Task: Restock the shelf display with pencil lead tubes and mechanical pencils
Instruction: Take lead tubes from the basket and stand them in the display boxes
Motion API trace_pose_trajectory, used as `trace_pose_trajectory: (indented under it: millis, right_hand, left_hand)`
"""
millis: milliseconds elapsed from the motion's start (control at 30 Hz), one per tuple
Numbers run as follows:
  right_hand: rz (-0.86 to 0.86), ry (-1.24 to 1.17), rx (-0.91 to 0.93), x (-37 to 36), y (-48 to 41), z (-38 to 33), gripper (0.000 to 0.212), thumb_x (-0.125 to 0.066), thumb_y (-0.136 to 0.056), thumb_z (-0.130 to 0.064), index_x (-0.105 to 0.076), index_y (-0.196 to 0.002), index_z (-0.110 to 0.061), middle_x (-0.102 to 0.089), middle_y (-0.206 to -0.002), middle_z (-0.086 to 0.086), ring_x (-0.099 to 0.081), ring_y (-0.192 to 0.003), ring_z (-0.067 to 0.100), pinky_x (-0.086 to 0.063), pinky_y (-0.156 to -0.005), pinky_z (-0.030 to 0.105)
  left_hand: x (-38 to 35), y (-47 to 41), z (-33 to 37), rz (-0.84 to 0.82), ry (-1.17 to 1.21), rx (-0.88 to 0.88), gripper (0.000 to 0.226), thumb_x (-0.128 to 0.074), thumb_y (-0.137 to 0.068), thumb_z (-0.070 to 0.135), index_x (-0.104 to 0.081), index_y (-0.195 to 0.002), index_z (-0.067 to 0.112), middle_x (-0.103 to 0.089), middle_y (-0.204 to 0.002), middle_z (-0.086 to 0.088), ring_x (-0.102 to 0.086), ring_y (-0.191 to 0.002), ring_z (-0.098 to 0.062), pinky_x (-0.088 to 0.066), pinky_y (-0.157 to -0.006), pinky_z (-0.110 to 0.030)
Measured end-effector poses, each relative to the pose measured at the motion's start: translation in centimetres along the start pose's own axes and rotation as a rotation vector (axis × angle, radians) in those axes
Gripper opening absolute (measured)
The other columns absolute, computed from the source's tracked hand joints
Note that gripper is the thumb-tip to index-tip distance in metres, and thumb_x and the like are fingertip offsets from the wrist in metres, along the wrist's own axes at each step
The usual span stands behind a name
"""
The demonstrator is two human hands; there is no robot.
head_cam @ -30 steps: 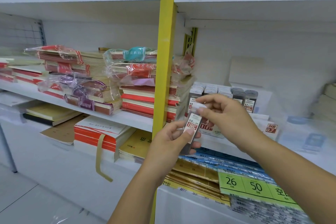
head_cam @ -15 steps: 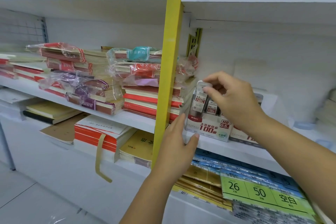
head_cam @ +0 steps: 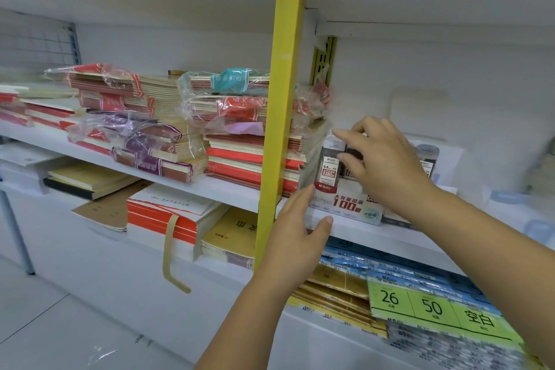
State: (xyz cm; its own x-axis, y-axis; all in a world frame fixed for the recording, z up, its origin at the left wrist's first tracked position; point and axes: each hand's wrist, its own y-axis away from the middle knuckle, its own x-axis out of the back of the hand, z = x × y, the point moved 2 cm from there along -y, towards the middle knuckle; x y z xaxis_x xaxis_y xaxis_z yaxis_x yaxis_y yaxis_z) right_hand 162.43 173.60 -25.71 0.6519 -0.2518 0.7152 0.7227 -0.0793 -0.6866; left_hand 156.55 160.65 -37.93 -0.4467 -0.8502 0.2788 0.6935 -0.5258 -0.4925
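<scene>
While the left hand (head_cam: 295, 234) rests straight-fingered against the display box (head_cam: 345, 204), the right hand (head_cam: 387, 165) pinches the top of a lead tube (head_cam: 329, 168) between thumb and forefinger. The tube stands upright in the box's left end on the white shelf (head_cam: 375, 236), beside stacked notebooks (head_cam: 240, 165).

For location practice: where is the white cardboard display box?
Head view, right of centre: the white cardboard display box sits on the shelf beside the yellow post.
</scene>
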Motion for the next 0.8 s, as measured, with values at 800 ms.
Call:
trace_pose_trajectory:
  millis: [800]
  right_hand:
    - [-1.063, -0.657, -1.075, -21.7, 53.6, -0.4, 0.035, -0.068, -0.089, -0.022, -0.061, -0.122, -0.012, -0.063, -0.123, 0.009, -0.059, -0.108, 0.024, -0.046, -0.087, 0.029]
  left_hand:
    - [-13.0, 29.7, -23.4, -0.717, -0.365, 0.746, 0.035, -0.065, -0.094, 0.015, -0.058, -0.128, 0.013, -0.059, -0.110, 0.003, -0.060, -0.102, -0.015, -0.045, -0.083, -0.022]
